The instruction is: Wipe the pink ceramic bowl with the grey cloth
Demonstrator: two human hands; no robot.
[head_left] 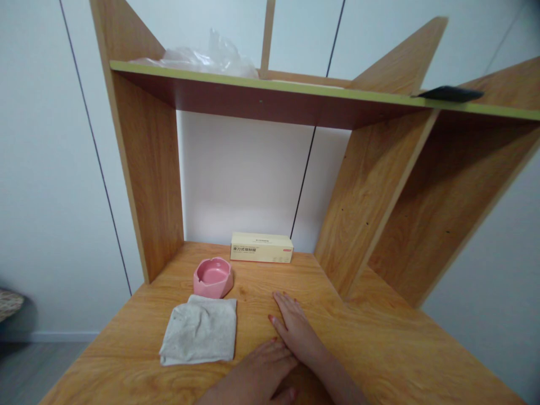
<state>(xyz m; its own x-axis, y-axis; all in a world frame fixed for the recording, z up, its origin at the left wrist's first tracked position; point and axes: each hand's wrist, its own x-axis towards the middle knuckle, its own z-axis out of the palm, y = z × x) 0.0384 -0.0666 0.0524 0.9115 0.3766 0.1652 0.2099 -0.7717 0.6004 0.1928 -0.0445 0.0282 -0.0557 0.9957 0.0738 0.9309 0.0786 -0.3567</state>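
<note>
Down on the wooden desktop (388,343), laid the right hand (296,326) flat and empty, with fingers straight and close together, thumb set apart! Stretched the left hand (264,368) out below, just as empty, with fingers at the other's wrist! Had the folded grey cloth (200,333) off to the left, pink ashtray (213,288) just behind it, cream box (261,248) farther back!
</note>
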